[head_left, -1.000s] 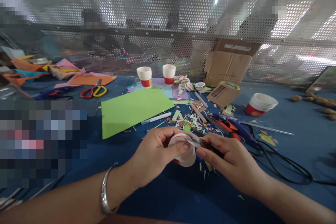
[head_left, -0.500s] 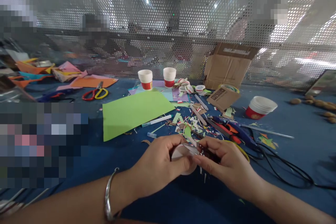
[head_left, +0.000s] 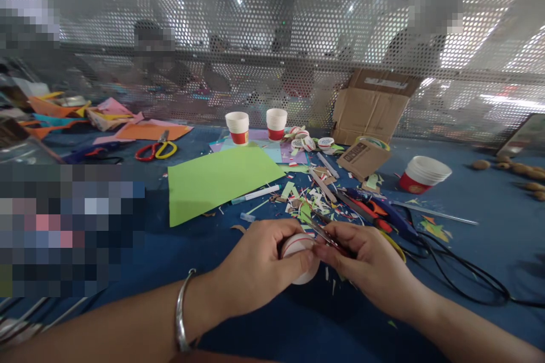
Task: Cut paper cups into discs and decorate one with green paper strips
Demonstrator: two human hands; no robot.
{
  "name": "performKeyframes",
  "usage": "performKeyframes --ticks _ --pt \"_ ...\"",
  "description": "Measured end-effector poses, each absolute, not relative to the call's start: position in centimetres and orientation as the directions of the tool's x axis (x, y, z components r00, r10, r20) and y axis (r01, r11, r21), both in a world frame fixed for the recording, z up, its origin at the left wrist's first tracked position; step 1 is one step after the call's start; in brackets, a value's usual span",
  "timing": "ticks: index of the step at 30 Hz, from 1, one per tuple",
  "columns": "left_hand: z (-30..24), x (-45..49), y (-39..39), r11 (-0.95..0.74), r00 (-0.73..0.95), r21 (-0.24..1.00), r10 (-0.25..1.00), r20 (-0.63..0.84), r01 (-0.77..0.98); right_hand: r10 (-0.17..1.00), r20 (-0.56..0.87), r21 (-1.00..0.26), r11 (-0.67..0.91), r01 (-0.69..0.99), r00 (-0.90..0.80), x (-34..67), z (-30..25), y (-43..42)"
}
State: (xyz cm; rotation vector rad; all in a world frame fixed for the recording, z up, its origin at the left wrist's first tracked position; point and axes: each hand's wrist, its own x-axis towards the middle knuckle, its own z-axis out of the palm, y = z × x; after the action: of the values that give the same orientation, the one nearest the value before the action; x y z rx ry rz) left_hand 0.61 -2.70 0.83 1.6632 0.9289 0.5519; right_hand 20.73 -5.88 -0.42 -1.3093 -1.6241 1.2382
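Observation:
My left hand point(head_left: 259, 266), a metal bangle on its wrist, is closed round a small white paper cup point(head_left: 299, 249) with a red stripe, held just above the blue table point(head_left: 264, 323). My right hand point(head_left: 368, 266) is closed on small scissors point(head_left: 330, 237) whose blades meet the cup's rim. Both hands touch at the cup, near the table's front middle. Paper scraps lie below and beyond them.
A green paper sheet point(head_left: 219, 178) lies ahead on the left. Two upright cups point(head_left: 237, 127) stand at the back, a cup stack point(head_left: 423, 174) lies at the right. Red-and-yellow scissors point(head_left: 155, 149), a pen point(head_left: 255, 194), a cardboard box point(head_left: 372, 105), black cables point(head_left: 460, 272) and a mesh wall surround them.
The cup has turned slightly in my left hand and both hands have shifted a little. The scissors stay at the cup's rim.

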Motion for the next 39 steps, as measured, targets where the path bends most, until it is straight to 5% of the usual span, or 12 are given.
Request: performKeyframes --ticks 13,21,30,39 --pt "1.1 0.6 -1.7 0.464 0.69 0.872 0.58 -0.432 0.155 0.919 -0.168 -0.983 -0.13 0.128 -0.356 21.1 -0.5 -6.0" --pt "1.1 0.4 -1.9 0.345 0.717 0.914 0.58 -0.387 0.214 0.916 -0.075 -0.974 0.017 0.224 -0.395 20.7 0.0 -6.3" --pt "1.3 0.5 -1.8 0.379 0.754 0.891 0.501 -0.424 0.249 0.87 -0.181 -0.983 -0.141 0.12 -0.459 20.9 -0.6 -6.5" --pt "2.3 -0.7 -2.1 -0.144 0.699 0.894 0.679 -0.223 0.425 0.967 -0.041 -0.905 0.071 0.419 -0.252 22.3 -0.7 -5.3"
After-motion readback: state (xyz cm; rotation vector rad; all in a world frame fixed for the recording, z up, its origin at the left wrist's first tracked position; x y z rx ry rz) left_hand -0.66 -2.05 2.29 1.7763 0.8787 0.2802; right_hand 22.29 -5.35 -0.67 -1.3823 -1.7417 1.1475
